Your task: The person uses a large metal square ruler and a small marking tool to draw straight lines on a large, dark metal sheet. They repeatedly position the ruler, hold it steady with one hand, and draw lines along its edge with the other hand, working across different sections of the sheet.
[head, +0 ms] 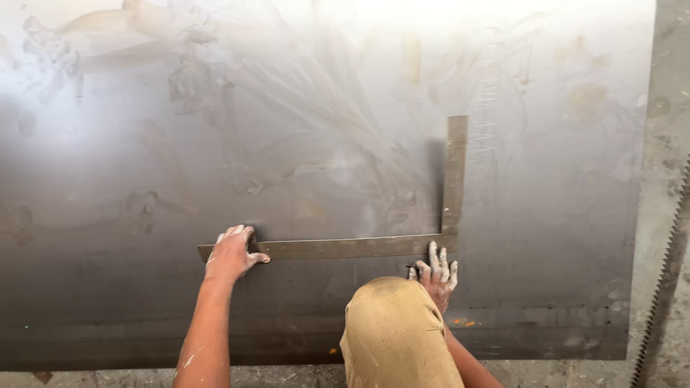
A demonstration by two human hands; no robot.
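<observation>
1. A large grey metal sheet [144, 215] fills most of the view, smeared with pale dust and scuff marks.
2. The left hand [231, 253] lies palm-down on the left end of a steel framing square [345, 248], fingers spread flat and pressing on it rather than wrapped round it.
3. The square lies flat on the sheet. Its long arm runs left to right; at the right-hand corner the shorter arm turns and points away from the person, towards the sheet's far edge.
4. A knee in tan cloth [395, 330] sits below the long arm.
5. The right hand [437, 271] rests just under the square's corner, fingers splayed; a small dark object shows beside it, but whether it is gripped cannot be told.
6. A toothed saw blade [665, 273] lies along the right edge.
</observation>
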